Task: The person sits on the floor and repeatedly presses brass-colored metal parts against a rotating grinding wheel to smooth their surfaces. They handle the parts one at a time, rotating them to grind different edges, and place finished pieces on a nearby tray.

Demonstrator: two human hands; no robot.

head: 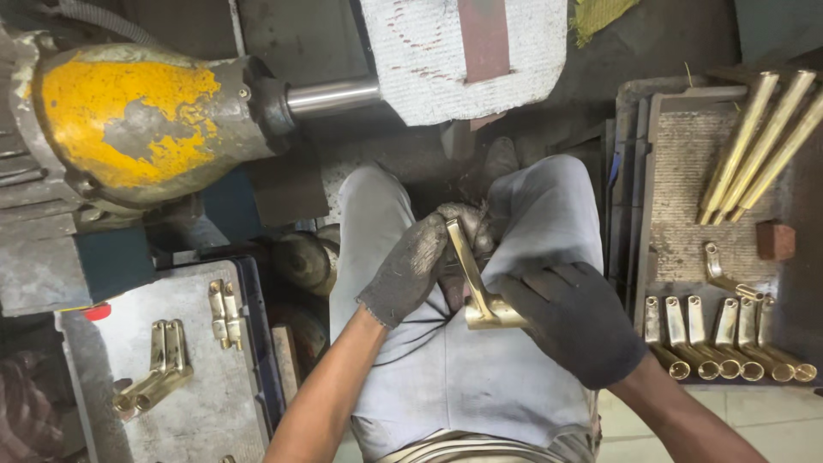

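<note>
Before the yellow, worn buffing motor [129, 120], over my lap, my gloved left hand [411, 266] and gloved right hand [570, 321] both grip closed on the L-shaped brass door handle [471, 279]; its long axis points away from me.

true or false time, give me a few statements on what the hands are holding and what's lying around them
1. Both hands wear dark gloves. True: left hand, right hand.
2. The hands hold a brass handle between them. True.
3. The handle is being pressed to the buffing wheel. False: it is held over the lap, apart from the wheel.
4. The tray on the right side holds only steel bolts. False: it holds brass handles and long brass rods.
5. The motor housing is blue. False: it is worn yellow.
</note>
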